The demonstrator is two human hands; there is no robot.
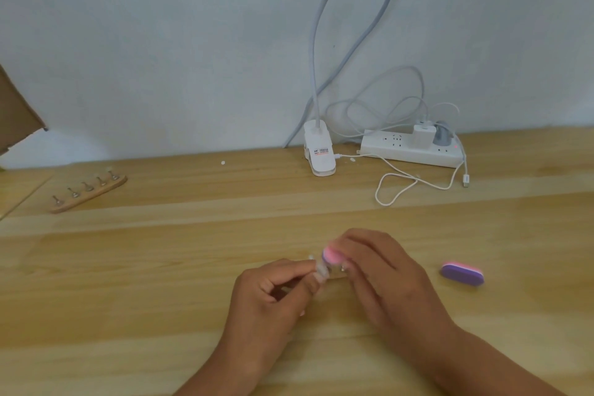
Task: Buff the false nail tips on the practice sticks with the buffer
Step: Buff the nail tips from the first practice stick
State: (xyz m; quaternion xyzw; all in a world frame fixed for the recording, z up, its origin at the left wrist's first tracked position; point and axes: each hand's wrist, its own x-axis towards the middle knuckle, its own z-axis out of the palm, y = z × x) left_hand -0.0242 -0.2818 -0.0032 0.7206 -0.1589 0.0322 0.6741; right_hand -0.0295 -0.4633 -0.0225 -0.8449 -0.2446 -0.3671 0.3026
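Over the pale wooden desk (pixel 160 267), the left hand (pixel 273 292) pinches a small clear false nail tip (pixel 321 271). The right hand (pixel 382 273) grips a pink oval buffer block (pixel 331 255) whose end meets the tip, though both are blurred. A purple-and-pink oval buffer block (pixel 463 273) lies right of the hands, a wooden holder strip (pixel 90 194) with five upright practice sticks sits far left, and a white clip lamp (pixel 319 151) and white power strip (pixel 411 153) stand by the wall.

Blurred pink buffer block (pixel 331 255) is mostly hidden under fingers (pixel 358 251) of the right hand (pixel 385 280); small clear nail tip (pixel 321 269) beside it is smeared.
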